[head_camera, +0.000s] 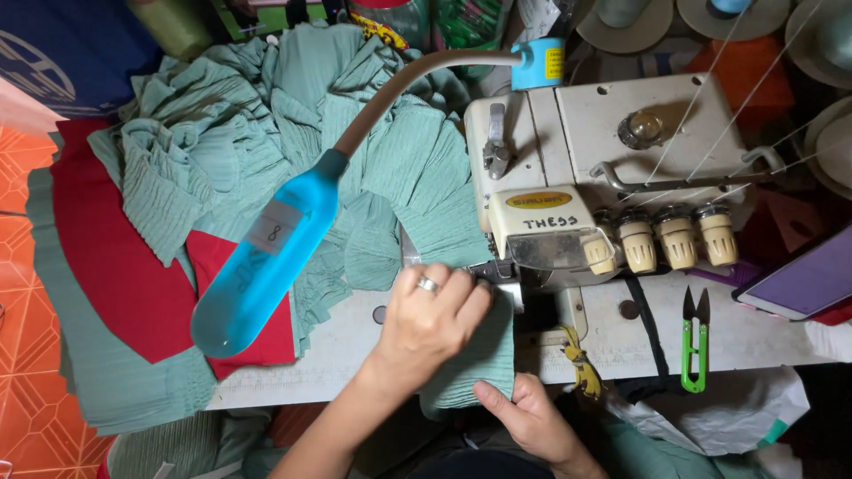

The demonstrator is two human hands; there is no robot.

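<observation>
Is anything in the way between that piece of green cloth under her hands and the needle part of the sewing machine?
Nothing visible. The left hand presses the green pleated fabric flat right up against the presser foot area of the overlock machine, while the right hand holds its near edge. The blue lamp hangs off to the side.

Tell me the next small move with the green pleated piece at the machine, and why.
Probably ease the green pleated piece forward under the presser foot. The left hand presses it flat right at the foot, and the right hand pinches its near edge, so the fabric looks aligned and ready to feed.
</observation>
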